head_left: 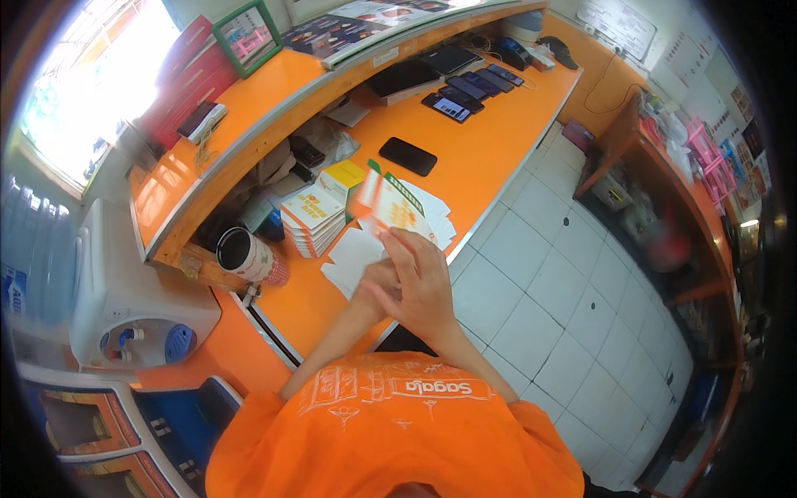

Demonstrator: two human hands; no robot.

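**An orange worktop (498,145) beside a pale tiled floor (556,307)**

Reading the clock from the middle of the view, the worktop ran from eight o'clock up to one o'clock, and the floor lay from two to five. The right hand (423,286) was near the centre; its grip was closed on the lower end of an orange-and-white card (369,195), which stood up toward eleven o'clock and was rather blurred. The left hand (380,286) was just beside it, toward seven o'clock, and partly hidden by the right one, so I cannot tell whether its grip was open or closed.

Behind the card, toward twelve, a printed sheet (408,203) lay on the worktop. A white sheet (347,256) lay toward nine. At about ten o'clock there was a stack of printed cartons (311,217), with a yellow box (340,178) close by. A tall cup (249,253) stood at nine, well apart from the hands. One black phone (408,156) lay at twelve, and a row of phones (475,88) at one.
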